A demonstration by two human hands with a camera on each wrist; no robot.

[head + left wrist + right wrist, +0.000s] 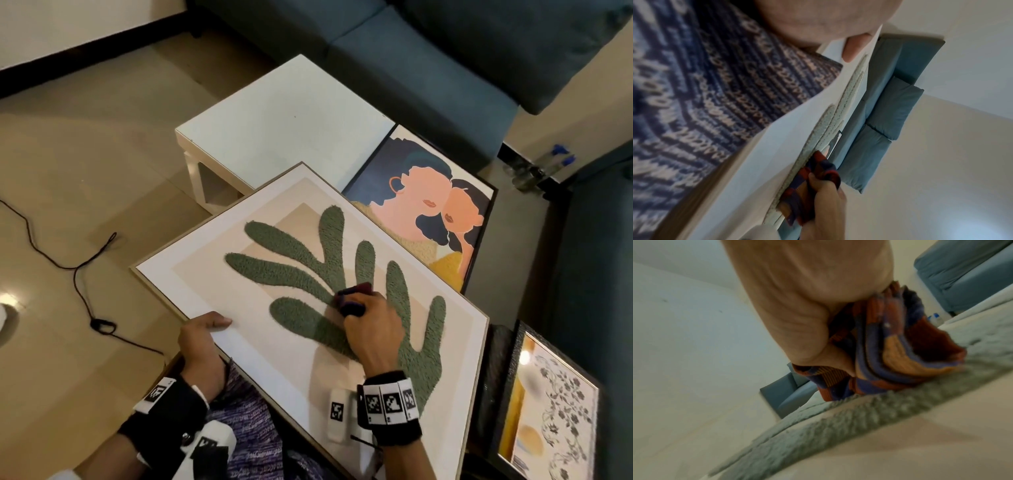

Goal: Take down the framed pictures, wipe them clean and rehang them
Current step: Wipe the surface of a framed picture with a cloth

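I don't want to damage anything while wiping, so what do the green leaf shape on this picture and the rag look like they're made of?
The green leaf shape looks like tufted, looped yarn: nubbly and raised above the flat cream backing, with no glare to suggest glass. The rag in the right hand looks like woven cotton, striped red, blue and orange, with soft folds.

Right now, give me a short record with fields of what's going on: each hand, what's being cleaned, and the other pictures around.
left hand: left hand grips the near-left edge of the light-framed picture with a tufted green leaf shape, thumb on its white border
right hand: right hand holds a bunched red, blue and orange checked cloth against the green tufting
picture being wiped: tilted, propped on the person's lap
other pictures: black-framed print of two faces lying beyond it, beside a white side table; dark-framed floral picture at right
stage: wiping, not yet rehung
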